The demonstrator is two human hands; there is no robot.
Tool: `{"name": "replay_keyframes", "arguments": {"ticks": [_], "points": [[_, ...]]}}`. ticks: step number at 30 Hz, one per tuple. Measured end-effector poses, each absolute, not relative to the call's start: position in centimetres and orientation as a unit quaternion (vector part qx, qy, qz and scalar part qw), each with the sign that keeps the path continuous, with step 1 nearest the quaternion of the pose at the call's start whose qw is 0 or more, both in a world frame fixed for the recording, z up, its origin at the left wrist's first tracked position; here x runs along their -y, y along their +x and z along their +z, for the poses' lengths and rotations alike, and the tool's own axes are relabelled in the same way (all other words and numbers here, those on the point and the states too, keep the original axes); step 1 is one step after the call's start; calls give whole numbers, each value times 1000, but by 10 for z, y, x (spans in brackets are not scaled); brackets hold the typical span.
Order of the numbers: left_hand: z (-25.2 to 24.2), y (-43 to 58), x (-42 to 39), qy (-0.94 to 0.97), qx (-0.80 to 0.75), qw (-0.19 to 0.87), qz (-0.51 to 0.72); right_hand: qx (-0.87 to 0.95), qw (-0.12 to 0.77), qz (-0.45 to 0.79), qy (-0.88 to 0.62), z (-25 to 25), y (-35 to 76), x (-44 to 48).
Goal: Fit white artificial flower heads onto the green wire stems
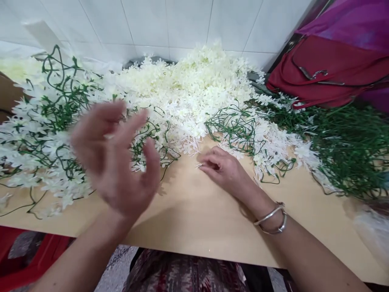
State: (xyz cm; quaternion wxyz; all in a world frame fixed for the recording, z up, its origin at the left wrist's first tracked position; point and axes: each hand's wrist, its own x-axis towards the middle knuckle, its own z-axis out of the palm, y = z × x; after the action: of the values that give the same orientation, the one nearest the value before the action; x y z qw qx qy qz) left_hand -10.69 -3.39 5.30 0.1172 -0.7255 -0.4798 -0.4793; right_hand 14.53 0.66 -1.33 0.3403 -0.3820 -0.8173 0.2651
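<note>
My left hand [118,158] is raised over the table, blurred by motion, with its fingers apart and nothing seen in them. Behind it lies a heap of white artificial flowers on green plastic stems [60,121]. Low over the tabletop, my right hand [223,168] is closed in a pinch. A small white flower stamen piece [198,165] pokes out from between its thumb and fingertips. Just beyond that hand spreads a large pile of loose white blossoms [194,89]. A tangle of green stems [234,123] lies past the right hand.
A dense bunch of green stems [352,146] covers the table's right side. Behind it rests a red bag [322,69]. Clear plastic [372,227] lies at the right edge. White tiled wall [188,24] closes off the back; a red stool [39,255] stands below left.
</note>
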Motion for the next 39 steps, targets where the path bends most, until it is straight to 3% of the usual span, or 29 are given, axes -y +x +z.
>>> {"name": "replay_keyframes", "arguments": {"ticks": [1,7,14,19,22,26,29,32,35,39], "points": [[47,-96,35,-728,457,165,-484,830,332,242,-377,-14,145,-7],[9,-75,13,-827,469,51,-306,775,375,222,-458,-5,150,-6],[-5,-83,-14,-868,454,77,-186,740,415,239,-472,-8,154,-10],[-6,-81,-20,-861,468,104,-167,730,430,250,-468,-13,154,-13],[1,-79,-17,-847,467,80,-242,682,449,320,-480,-14,153,-10],[22,-69,-4,-773,442,-94,-444,643,503,352,-457,-8,151,-6],[29,-58,6,-613,442,-378,-534,616,552,353,-437,0,149,-4],[22,-47,12,-399,409,-629,-527,590,580,368,-424,7,147,1],[13,-40,14,-243,387,-727,-512,608,582,363,-400,11,145,5],[8,-35,15,-181,371,-756,-508,653,573,333,-367,11,142,9]]}}
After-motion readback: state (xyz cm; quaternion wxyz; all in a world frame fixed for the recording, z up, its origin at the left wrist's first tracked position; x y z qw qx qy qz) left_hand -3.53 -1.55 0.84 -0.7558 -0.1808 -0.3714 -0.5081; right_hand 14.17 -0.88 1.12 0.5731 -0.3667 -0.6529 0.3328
